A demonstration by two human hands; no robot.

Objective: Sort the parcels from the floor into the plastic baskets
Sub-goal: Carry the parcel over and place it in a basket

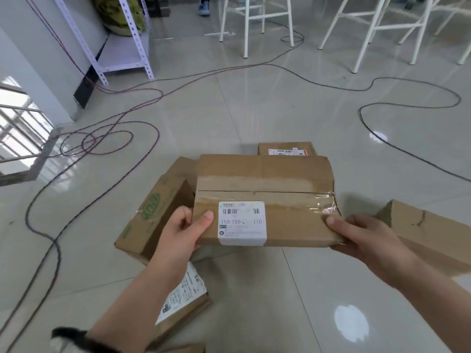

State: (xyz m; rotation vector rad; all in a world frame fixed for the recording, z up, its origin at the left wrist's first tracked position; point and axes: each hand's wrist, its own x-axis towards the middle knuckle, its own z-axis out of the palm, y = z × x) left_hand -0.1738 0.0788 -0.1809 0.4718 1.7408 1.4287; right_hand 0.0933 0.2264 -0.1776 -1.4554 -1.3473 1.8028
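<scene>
A flat brown cardboard parcel (265,189) with a white shipping label is held up above the floor. My left hand (183,235) grips its near left corner, thumb on top. My right hand (362,238) grips its near right corner, thumb on top beside clear tape. Under and around it other parcels lie on the floor: a box with green print (150,215) at the left, a small labelled box (285,148) behind, a brown box (428,228) at the right, and a labelled parcel (183,301) under my left forearm. No plastic basket is in view.
Dark and red cables (107,138) loop over the glossy tiled floor at left and far right. A white metal shelf rack (122,47) stands at the back left. White stool legs (254,26) stand at the back. A person's shoe (204,7) shows at the top.
</scene>
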